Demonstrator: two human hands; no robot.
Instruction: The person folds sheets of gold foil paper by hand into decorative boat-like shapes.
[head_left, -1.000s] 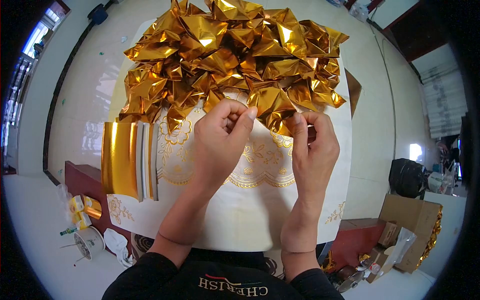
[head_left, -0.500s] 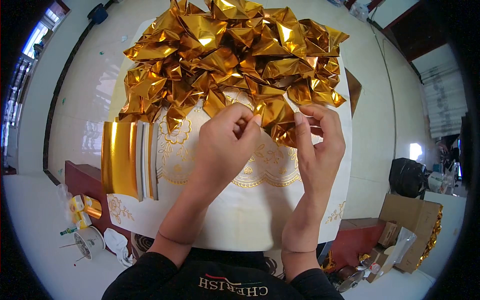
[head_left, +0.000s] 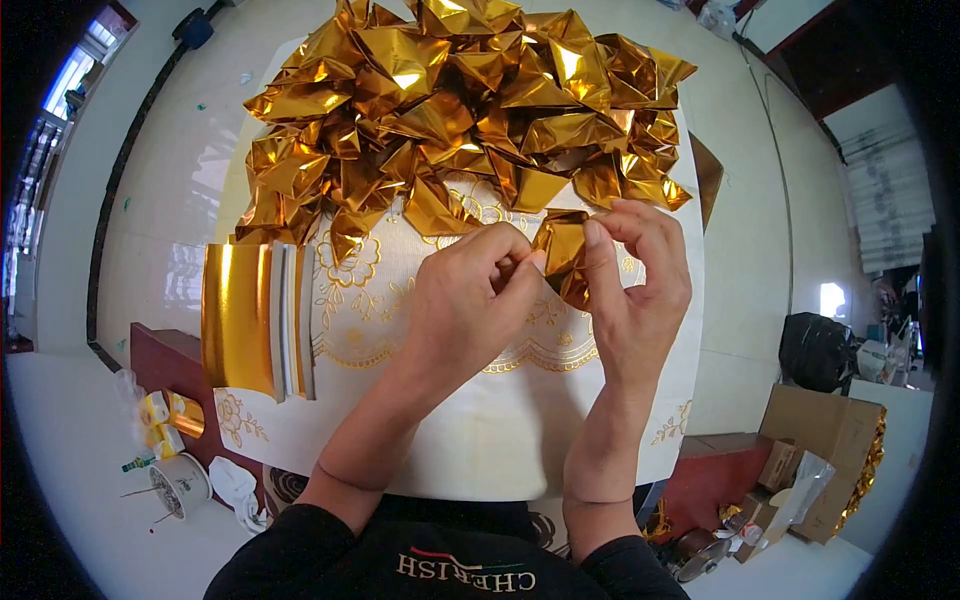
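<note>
Between my two hands is a folded gold foil paper piece (head_left: pixel 563 240), its shiny side catching the light. My left hand (head_left: pixel 478 280) pinches its left edge with thumb and forefinger. At its right edge my right hand (head_left: pixel 640 270) grips it between thumb and fingers. Just beyond the hands lies a large heap of folded gold foil pieces (head_left: pixel 470 110) on the table's far half. A stack of flat gold foil sheets (head_left: pixel 238 320) rests on the left side, with grey and white layers along its right edge.
A white tablecloth with gold flower patterns (head_left: pixel 480 440) covers the table. On the left, a dark red bench (head_left: pixel 175 365) carries yellow packs and a gold roll. To the right stand a cardboard box (head_left: pixel 820 440) and a black bag (head_left: pixel 817 352).
The foil piece has been drawn slightly apart from the heap and looks narrower between my hands. My left hand has shifted a little to the right.
</note>
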